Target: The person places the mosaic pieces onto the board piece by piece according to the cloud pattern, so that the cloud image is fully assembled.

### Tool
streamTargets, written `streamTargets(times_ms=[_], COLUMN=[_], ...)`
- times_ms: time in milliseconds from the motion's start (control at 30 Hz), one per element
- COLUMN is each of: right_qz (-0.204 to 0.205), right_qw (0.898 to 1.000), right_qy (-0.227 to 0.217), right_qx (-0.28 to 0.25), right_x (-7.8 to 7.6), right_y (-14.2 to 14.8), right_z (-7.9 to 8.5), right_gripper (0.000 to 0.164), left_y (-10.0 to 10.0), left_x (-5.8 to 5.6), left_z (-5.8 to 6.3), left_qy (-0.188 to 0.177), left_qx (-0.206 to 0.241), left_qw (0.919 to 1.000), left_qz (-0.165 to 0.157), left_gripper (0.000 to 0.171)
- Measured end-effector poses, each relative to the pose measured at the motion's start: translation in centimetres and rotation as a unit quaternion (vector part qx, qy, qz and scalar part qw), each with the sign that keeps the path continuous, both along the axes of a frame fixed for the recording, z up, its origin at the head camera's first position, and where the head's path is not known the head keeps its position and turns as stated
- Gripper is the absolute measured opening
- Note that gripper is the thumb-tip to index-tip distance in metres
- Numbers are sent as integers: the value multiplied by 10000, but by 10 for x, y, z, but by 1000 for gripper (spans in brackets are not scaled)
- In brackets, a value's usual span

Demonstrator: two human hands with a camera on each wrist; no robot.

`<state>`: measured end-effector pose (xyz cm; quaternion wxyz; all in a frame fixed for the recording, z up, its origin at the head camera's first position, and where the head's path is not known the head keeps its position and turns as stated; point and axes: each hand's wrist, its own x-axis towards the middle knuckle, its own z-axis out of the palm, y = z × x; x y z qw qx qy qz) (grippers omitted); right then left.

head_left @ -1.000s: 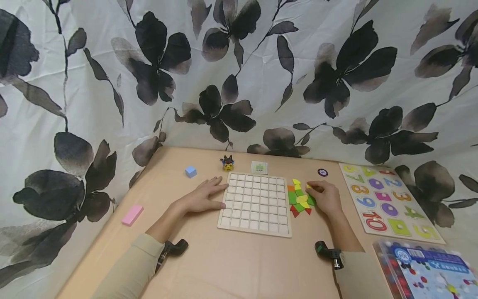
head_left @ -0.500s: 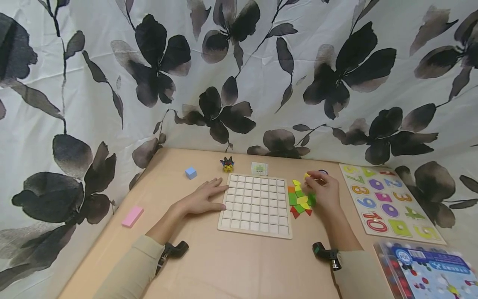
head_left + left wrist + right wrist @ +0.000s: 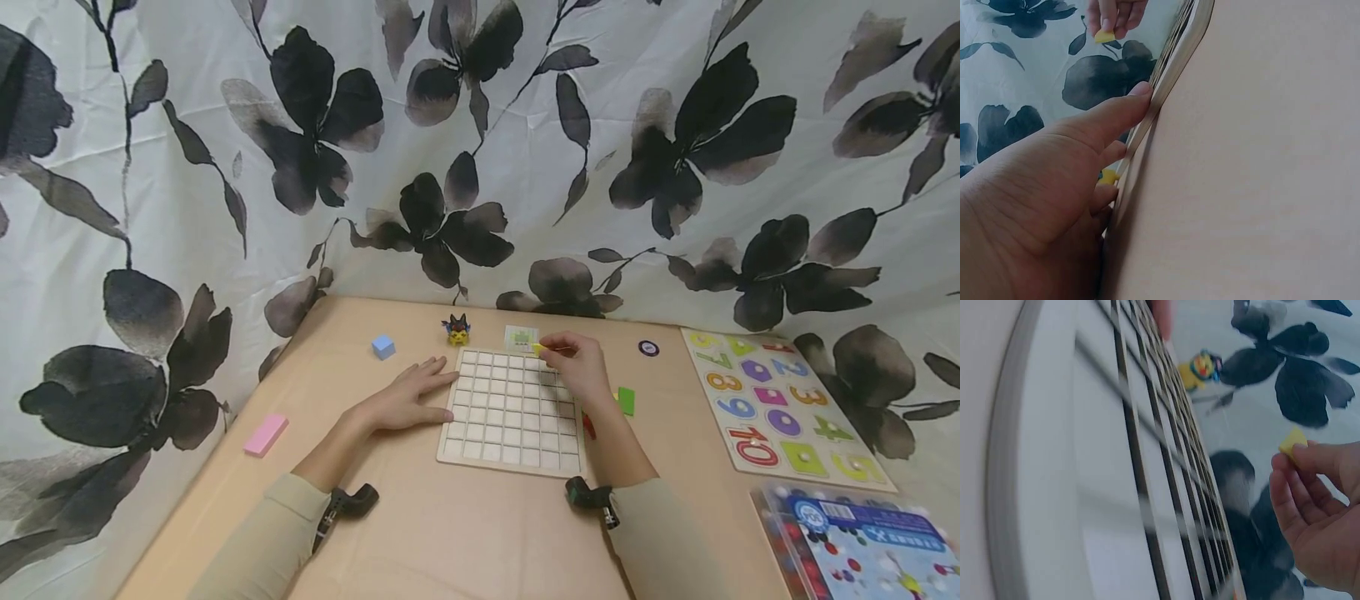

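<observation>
A white board with a grid of square cells (image 3: 497, 402) lies mid-table. At its left edge rests my left hand (image 3: 405, 396), fingers spread; in the left wrist view the thumb (image 3: 1129, 112) touches the board's rim. Over the board's far right part, my right hand (image 3: 577, 367) pinches a small yellow piece (image 3: 1295, 441) between thumb and fingertips, held above the cells. Partly hidden behind the right forearm are the loose coloured pieces, with a green piece (image 3: 626, 401) showing. Just beyond the board lies a small card with a green pattern (image 3: 519, 337).
A yellow figurine (image 3: 457, 330) and a blue cube (image 3: 383, 347) stand at the back left. A pink block (image 3: 266, 433) lies at the left. On the right are a dark round disc (image 3: 648, 348), a number puzzle board (image 3: 780, 408) and a boxed set (image 3: 862, 542).
My right hand has lifted the yellow piece from the loose pieces and carried it left, over the board's far side. My left hand stays in place.
</observation>
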<state>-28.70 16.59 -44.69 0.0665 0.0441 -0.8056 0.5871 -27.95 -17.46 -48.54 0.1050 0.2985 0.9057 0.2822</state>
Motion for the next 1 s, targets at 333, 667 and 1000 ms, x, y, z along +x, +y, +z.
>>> streamTargets(times_ms=[333, 667, 1000], right_qz=[374, 594, 610], right_qw=[9992, 9960, 9920], right_qy=[-124, -47, 249], right_qx=[42, 663, 1078], right_x=[0, -9, -11], right_y=[-37, -46, -50], right_z=[-7, -38, -42], right_gripper=[19, 15, 14], left_y=[-1, 0, 1], left_x=[1, 1, -1], left_z=[-1, 0, -1], left_qy=[-43, -49, 17], left_qx=[-31, -23, 4], left_qw=[10000, 10000, 10000], left_qz=[19, 10, 1], left_gripper=[82, 81, 81])
